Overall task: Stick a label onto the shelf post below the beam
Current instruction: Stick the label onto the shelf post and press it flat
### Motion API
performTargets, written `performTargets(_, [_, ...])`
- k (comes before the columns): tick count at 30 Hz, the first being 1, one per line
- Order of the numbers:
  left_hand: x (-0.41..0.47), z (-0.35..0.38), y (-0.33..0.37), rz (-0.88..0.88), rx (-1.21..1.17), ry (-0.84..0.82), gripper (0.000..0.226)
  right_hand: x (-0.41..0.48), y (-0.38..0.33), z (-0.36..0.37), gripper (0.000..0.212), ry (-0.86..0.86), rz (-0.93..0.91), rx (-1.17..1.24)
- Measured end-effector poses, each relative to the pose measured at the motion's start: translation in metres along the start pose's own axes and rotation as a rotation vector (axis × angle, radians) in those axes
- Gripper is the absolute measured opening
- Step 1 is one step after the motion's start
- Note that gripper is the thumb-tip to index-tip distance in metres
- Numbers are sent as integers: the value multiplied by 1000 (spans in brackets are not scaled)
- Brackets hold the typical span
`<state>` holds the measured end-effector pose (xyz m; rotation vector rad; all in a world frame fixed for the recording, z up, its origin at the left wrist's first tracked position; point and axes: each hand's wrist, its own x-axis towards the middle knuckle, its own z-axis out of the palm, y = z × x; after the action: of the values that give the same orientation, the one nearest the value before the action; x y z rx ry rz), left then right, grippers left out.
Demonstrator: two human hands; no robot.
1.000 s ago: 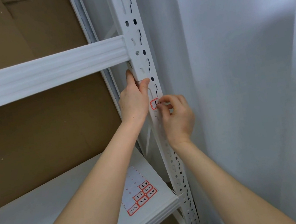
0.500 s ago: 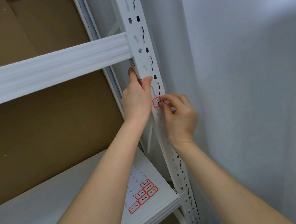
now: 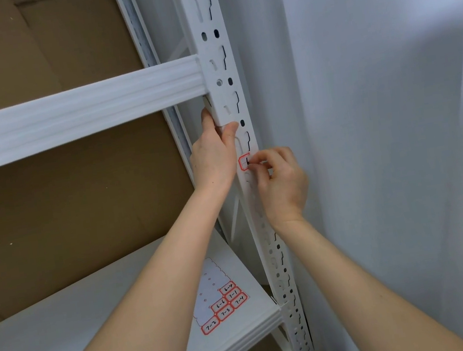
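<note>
Left hand (image 3: 213, 160) grips the white shelf post (image 3: 215, 66) below the beam (image 3: 73, 108); right hand (image 3: 280, 181) pinches a red-bordered label (image 3: 244, 162) (partly hidden) against it.

A small white label (image 3: 243, 162) with a red border and black handwriting sits on the front face of the white shelf post (image 3: 209, 43), a little below the ribbed white beam (image 3: 80, 113) that meets the post from the left. The label's right part is hidden under the curled fingertips of the right hand (image 3: 283, 185). The slotted post stands upright, and the left hand (image 3: 214, 159) grips its left edge just under the beam.
</note>
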<state>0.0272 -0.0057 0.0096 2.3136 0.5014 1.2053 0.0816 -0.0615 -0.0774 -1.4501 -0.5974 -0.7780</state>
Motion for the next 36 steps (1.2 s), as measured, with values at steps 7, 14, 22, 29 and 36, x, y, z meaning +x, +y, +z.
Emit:
performTargets(7, [0,-2,1,-1,-3,-7,48,-4,-3,1,13,48,25,72])
performTargets(14, [-1,-1,1,-2,-10,-8,48,-7,-8,3,15,68,105,77])
performTargets(22, [-1,0,0,3,2,-1,46,-10,-15,5,13,81,174,73])
performTargets(29, [-1,0,2,-15,3,8,47,-7,-10,5,12,36,100,-22])
performTargets(36, [-1,0,3,-29,10,13,46,-3,-9,4,9,6,72,-38])
